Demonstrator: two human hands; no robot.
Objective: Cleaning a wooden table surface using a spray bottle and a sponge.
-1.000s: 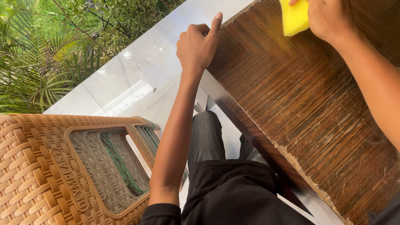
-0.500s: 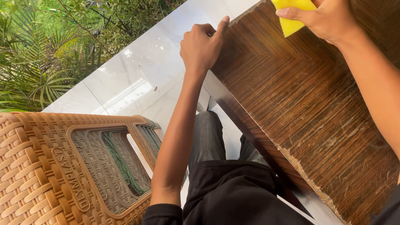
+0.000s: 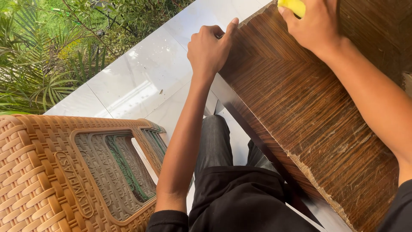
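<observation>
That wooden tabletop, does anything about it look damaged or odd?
Yes. The tabletop is badly scratched, and its veneer is chipped and ragged along the near edge. The right hand presses a yellow sponge on it; the left hand grips its edge.

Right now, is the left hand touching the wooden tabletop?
Touching: the head view shows the left hand curled over the wooden tabletop edge, thumb pressed along it.

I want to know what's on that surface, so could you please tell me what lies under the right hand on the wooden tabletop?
A yellow sponge shows under the right hand, on the wooden tabletop. The hand and the frame edge hide most of it.
</observation>
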